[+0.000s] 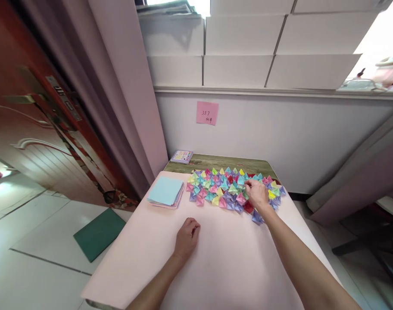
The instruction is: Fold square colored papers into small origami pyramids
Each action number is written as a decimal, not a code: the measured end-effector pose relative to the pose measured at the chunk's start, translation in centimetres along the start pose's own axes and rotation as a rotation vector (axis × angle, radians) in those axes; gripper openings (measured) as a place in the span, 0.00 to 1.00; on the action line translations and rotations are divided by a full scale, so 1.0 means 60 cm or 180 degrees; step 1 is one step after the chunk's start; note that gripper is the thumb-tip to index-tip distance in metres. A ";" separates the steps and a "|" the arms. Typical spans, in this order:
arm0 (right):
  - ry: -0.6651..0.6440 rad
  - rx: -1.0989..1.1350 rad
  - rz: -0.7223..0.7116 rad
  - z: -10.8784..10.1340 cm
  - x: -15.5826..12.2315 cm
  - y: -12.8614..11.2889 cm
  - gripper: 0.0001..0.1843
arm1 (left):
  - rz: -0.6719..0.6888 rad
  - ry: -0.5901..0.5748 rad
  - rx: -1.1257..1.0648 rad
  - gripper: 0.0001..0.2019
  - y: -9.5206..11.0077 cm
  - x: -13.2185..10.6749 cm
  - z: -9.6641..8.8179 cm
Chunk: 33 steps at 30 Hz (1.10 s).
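Observation:
Many small origami pieces (pixel 222 189), folded from coloured paper into pointed shapes, lie packed together across the far part of the table. Over their right side reaches my right hand (pixel 257 193), its thumb and fingertips pinched down among them; what sits between the fingertips is too small to make out. My left hand (pixel 187 236) rests on the pink tabletop, fingers curled in, with nothing visible in it. Left of the origami lies a stack of square paper sheets (pixel 166 190), light blue on top. A purple folded piece (pixel 257 217) lies nearest me, by my right wrist.
The pink table cover (pixel 216 258) ends before a wood-patterned strip (pixel 216 161) at the back. A small printed packet (pixel 182 156) sits at the back left corner. A pink note (pixel 207 113) is stuck on the wall. A green board (pixel 99 234) lies on the floor.

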State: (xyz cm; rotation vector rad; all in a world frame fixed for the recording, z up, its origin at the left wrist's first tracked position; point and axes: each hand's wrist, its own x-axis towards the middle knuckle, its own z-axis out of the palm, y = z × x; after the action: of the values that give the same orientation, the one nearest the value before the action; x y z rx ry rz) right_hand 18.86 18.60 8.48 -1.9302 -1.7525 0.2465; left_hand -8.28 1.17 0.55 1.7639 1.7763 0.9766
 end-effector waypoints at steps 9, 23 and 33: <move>0.0179 0.0559 0.0116 0.028 -0.008 0.003 0.17 | 0.0262 0.0184 -0.0067 0.09 -0.012 0.001 0.007; -0.0605 0.1927 -0.0055 0.073 -0.360 0.052 0.21 | 0.0533 0.0730 -0.0221 0.05 -0.013 0.012 -0.017; -0.0555 0.1843 -0.0037 0.074 -0.365 0.055 0.21 | 0.0579 0.0993 0.1828 0.18 -0.083 0.097 -0.168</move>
State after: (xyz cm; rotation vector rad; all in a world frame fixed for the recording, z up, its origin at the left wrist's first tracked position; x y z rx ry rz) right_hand 16.46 -1.57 -1.37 -1.5077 -1.5659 0.8386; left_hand -19.55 5.57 4.30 2.2467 2.2953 0.9070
